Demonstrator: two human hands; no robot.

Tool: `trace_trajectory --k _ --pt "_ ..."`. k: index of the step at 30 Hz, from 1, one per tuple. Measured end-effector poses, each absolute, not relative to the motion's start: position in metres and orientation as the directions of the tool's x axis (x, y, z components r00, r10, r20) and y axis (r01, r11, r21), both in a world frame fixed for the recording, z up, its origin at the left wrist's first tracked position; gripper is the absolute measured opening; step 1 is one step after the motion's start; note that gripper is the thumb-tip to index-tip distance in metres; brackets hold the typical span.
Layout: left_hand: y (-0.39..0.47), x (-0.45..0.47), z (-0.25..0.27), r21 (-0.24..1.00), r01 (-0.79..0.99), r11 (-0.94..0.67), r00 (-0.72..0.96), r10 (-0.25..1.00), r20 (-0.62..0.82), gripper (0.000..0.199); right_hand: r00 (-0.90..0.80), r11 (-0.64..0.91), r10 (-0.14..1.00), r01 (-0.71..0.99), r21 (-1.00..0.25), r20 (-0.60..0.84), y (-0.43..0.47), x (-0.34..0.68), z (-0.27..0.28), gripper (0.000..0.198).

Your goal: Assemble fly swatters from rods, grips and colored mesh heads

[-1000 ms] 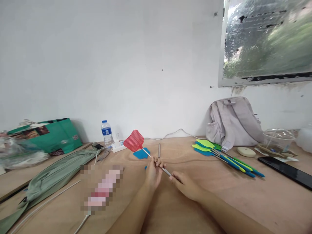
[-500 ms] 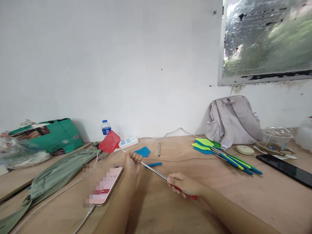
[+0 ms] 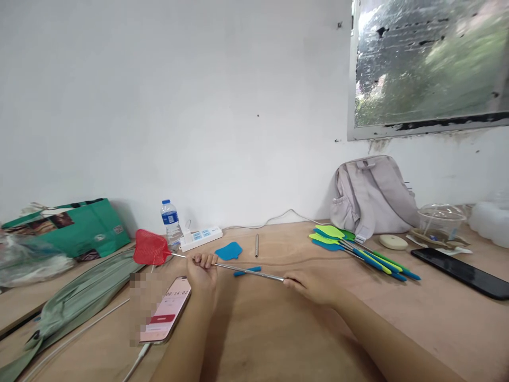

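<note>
A fly swatter with a red mesh head (image 3: 151, 248) and a thin metal telescopic rod (image 3: 238, 268) spans both hands above the table. My left hand (image 3: 202, 269) is closed round the rod near the red head. My right hand (image 3: 308, 286) is wrapped round the handle end, which it hides. Beyond the rod lie a loose blue swatter head (image 3: 229, 251), a short blue handle (image 3: 247, 271) and a short metal tube (image 3: 256, 245).
Several blue and green fly swatters (image 3: 358, 252) lie piled on the right, by a grey backpack (image 3: 374, 196) and a black phone (image 3: 459, 273). At left are a lit phone (image 3: 169, 313), a green-grey bag (image 3: 83, 297), a water bottle (image 3: 170, 220) and a power strip (image 3: 201, 237).
The swatter has turned closer to level: its red head has swung left and down, and my right hand has risen. More metal rod shows between my hands. The view has shifted slightly.
</note>
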State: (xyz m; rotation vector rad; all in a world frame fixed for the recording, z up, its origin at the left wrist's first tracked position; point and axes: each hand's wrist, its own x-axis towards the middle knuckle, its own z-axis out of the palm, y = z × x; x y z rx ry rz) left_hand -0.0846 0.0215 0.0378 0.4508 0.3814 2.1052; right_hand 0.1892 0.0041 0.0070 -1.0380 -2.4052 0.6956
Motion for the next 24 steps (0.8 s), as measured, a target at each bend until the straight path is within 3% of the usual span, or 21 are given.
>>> trace_trajectory --k 4,7,12,17,24 --pt "0.021 -0.058 0.025 0.477 -0.736 -0.481 -0.485 0.865 0.125 0.031 -0.491 0.583 0.812 0.692 -0.425 0.315 0.003 0.184 0.0 0.03" --pt "0.017 -0.025 0.014 0.546 -0.785 -0.294 -0.301 0.95 0.078 0.029 -0.463 0.564 0.82 0.753 -0.339 0.335 -0.003 0.174 0.0 0.031" --pt "0.009 0.008 0.004 0.457 -0.851 -0.257 -0.22 0.966 0.133 0.041 -0.466 0.559 0.817 0.786 -0.265 0.34 -0.009 0.162 0.004 0.029" --pt "0.013 -0.005 0.014 0.517 -0.816 -0.26 -0.264 0.962 0.068 0.047 -0.499 0.598 0.799 0.718 -0.357 0.336 -0.008 0.158 0.004 0.032" --pt "0.016 -0.039 0.032 0.532 -0.769 -0.355 -0.335 0.932 0.138 0.045 -0.601 0.637 0.752 0.553 -0.537 0.272 0.004 0.171 0.001 0.036"
